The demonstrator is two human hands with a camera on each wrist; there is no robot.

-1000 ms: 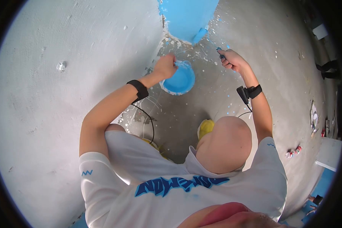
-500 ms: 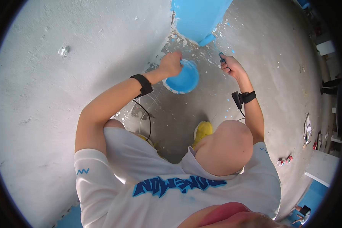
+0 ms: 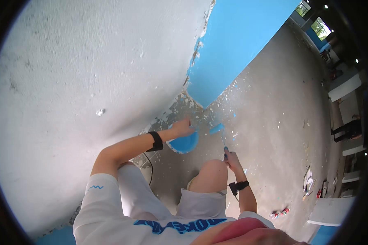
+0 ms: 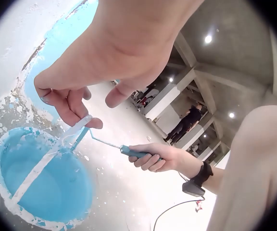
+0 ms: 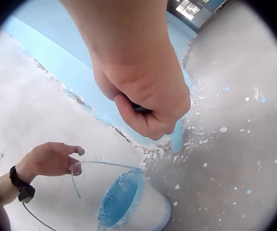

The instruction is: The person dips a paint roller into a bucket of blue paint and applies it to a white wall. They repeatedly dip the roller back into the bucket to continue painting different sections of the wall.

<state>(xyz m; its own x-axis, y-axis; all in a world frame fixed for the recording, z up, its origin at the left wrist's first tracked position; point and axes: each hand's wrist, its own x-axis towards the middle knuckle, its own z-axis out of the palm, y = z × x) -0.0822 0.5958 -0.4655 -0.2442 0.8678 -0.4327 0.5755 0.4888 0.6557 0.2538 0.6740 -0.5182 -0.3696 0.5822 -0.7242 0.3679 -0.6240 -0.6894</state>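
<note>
The paint bucket (image 3: 184, 143) sits hemmed by the wall corner (image 3: 192, 96); floor (image 3: 270, 122) rightward seems open.

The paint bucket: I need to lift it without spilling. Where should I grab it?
Take the paint bucket by its thin bail handle, from straight above. The handle arches over the open top, where the left hand pinches it. The inside is coated in wet blue paint, so avoid the rim.

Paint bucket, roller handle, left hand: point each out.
paint bucket (image 4: 42, 183), left wrist view, on the blue paint inside.
roller handle (image 4: 132, 152), left wrist view, on the blue grip just ahead of the right hand (image 4: 158, 158).
left hand (image 3: 183, 127), head view, on the back of the hand at the bucket's bail.
</note>
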